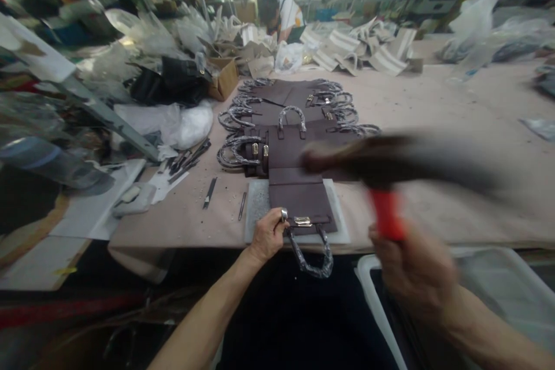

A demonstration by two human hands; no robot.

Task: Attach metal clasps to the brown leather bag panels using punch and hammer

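My right hand (pixel 416 272) is closed round the red handle of a hammer (pixel 385 162), raised and smeared by motion. At the near table edge, my left hand (pixel 269 234) pinches a short metal punch (pixel 284 214), its shiny round end facing up. The punch is beside the gold clasp (pixel 302 221) of a dark brown leather bag panel (pixel 299 199). Its tip is hidden by my fingers. Under the panel's near end lies a pale slab (pixel 258 208). A plastic-wrapped handle (pixel 321 270) hangs from the panel over the table edge.
Behind lie several more brown bag panels (pixel 277 95) with wrapped handles. To the left are a cutter knife (pixel 210 193), a slim metal rod (pixel 242 206) and a cardboard box (pixel 223 78). A white plastic bin (pixel 368 269) stands below at right. A person (pixel 289 14) is far back.
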